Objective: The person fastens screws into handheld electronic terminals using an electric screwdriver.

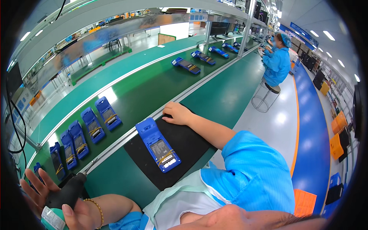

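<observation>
A black and green electric screwdriver [67, 193] lies across the palm of my left hand [78, 214] at the lower left. The thumb rests against it and the other fingers are loosely spread. Its thin bit points up and right toward the belt's metal rail. My right hand [177, 114] rests at the far edge of a black mat [142, 168], fingers curled down. Something dark shows under those fingers, too hidden to name. Between my hands, a blue handheld terminal [158, 145] lies on the mat, back up, with a battery pack and a yellowish rubber band around its lower part.
Several similar blue terminals [92, 124] lie on the green conveyor belt [138, 88] at left, and more lie farther along it. A metal rail [119, 142] separates belt from bench. A co-worker in blue [276, 63] sits on a stool at the far right. An upright post [247, 30] stands beyond the belt.
</observation>
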Available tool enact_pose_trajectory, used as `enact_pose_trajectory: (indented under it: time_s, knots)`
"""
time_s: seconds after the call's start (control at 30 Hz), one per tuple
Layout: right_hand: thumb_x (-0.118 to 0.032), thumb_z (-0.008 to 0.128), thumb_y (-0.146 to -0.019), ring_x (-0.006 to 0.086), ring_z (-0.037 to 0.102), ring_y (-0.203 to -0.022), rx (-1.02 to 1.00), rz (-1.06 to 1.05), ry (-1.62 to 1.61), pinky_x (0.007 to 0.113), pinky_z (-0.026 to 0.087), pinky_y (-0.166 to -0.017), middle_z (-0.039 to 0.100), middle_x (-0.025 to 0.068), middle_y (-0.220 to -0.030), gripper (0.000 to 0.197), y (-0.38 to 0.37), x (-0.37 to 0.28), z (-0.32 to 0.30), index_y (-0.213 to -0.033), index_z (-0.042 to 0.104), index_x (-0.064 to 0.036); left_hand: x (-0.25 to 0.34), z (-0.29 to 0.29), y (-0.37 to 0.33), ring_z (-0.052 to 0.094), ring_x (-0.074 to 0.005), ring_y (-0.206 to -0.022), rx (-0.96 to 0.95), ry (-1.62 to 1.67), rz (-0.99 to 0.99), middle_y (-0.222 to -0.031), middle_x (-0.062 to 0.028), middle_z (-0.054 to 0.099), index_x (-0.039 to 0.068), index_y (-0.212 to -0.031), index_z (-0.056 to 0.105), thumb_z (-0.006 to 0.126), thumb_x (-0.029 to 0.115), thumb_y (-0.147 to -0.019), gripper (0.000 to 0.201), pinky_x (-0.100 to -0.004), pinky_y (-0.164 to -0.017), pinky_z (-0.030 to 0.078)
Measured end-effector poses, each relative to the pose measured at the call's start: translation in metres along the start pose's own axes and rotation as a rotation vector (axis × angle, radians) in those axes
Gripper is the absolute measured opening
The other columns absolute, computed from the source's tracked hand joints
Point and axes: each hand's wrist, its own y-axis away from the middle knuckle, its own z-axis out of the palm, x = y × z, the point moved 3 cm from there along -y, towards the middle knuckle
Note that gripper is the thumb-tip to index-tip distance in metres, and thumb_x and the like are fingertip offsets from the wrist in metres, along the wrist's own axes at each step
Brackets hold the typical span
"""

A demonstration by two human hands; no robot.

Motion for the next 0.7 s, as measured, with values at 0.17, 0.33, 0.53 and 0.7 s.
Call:
enact_pose_trajectory:
  time_s: [0.17, 0.33, 0.53, 0.7]
  knots:
    - [-0.021, 0.069, -0.076, 0.0294, 0.058, -0.090, -0.064, -0.168, 0.044, 0.040, 0.048, -0.081, 0.059, 0.0098, -0.088, 0.019, -0.006, -0.023, 0.000, -0.085, 0.063, -0.0055, 0.002, -0.011, -0.003, 0.028, -0.0398, -0.140, 0.065, -0.379, -0.131, -0.147, -0.0325, 0.027, -0.014, -0.141, 0.021, 0.060, 0.016, -0.074, 0.083, -0.0482, -0.118, 0.018]
    - [-0.021, 0.064, -0.082, 0.0355, 0.059, -0.097, -0.135, 0.248, -0.258, 0.042, 0.048, -0.087, 0.062, 0.0169, -0.101, 0.038, -0.015, -0.055, 0.014, -0.113, 0.057, 0.0001, -0.002, -0.017, 0.002, 0.028, -0.0415, -0.139, 0.097, -0.338, -0.179, -0.147, -0.0321, 0.028, -0.012, -0.142, 0.022, 0.060, 0.015, -0.073, 0.084, -0.0506, -0.117, 0.020]
    - [-0.035, 0.067, -0.084, 0.0389, 0.057, -0.110, -0.269, 0.553, -0.555, 0.042, 0.044, -0.095, 0.059, 0.0277, -0.116, 0.075, -0.035, -0.092, 0.010, -0.140, 0.033, 0.0020, -0.007, -0.013, 0.006, 0.029, -0.0419, -0.139, 0.091, -0.257, -0.137, -0.147, -0.0297, 0.029, -0.010, -0.144, 0.021, 0.059, 0.009, -0.072, 0.083, -0.0519, -0.116, 0.023]
    - [-0.045, 0.077, -0.071, 0.0414, 0.048, -0.113, -0.245, 0.448, -0.316, 0.047, 0.041, -0.097, 0.049, 0.0259, -0.116, 0.085, -0.048, -0.103, 0.025, -0.137, 0.040, -0.0065, -0.010, -0.004, 0.006, 0.030, -0.0423, -0.138, 0.070, -0.175, -0.096, -0.148, -0.0276, 0.030, -0.007, -0.145, 0.021, 0.058, 0.004, -0.071, 0.084, -0.0530, -0.115, 0.025]
